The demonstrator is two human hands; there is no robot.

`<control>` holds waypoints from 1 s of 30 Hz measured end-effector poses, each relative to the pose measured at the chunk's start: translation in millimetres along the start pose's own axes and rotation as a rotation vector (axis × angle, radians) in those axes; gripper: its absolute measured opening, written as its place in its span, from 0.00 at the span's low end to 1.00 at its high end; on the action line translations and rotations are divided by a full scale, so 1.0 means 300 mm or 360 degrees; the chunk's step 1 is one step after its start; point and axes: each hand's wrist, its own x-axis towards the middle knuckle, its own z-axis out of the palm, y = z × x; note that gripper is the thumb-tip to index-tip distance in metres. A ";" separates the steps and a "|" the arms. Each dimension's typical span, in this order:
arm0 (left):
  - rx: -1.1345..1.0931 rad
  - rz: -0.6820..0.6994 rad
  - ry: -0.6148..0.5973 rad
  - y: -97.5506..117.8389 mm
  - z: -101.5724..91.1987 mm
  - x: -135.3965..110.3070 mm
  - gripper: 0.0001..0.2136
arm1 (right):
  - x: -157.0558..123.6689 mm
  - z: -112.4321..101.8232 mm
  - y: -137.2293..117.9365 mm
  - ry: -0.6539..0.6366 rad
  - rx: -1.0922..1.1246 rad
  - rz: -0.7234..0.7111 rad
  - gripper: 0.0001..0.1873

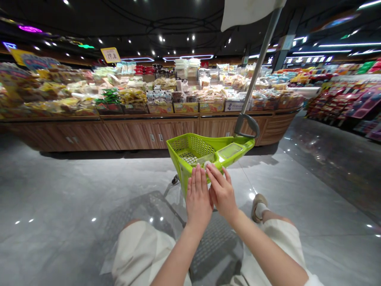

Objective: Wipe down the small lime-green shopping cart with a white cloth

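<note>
A bright green plastic shopping cart (199, 139) with a perforated basket stands before me. My left hand (198, 194) lies against its near side, fingers stretched and close together, tips at the rim. Beside it, touching or nearly so, is my right hand (222, 192), with its fingers bent toward the rim. A small whitish piece (207, 163) shows at the right fingertips; its kind is unclear, and the thumb is hidden. To the right of the basket, a clear-covered panel (229, 151) is set in the cart's green top.
A long wooden counter (184, 122) piled with packaged foods runs across the front. A metal pole (258, 63) with a grey handle (250, 126) rises at the cart's right end. Shelves of packets (333, 95) stand at right. My legs straddle the view on the shiny floor (74, 190).
</note>
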 end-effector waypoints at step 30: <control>-0.0054 -0.0007 -0.0083 0.005 -0.017 -0.003 0.42 | 0.022 -0.026 0.045 0.0068 -0.0153 0.0289 0.27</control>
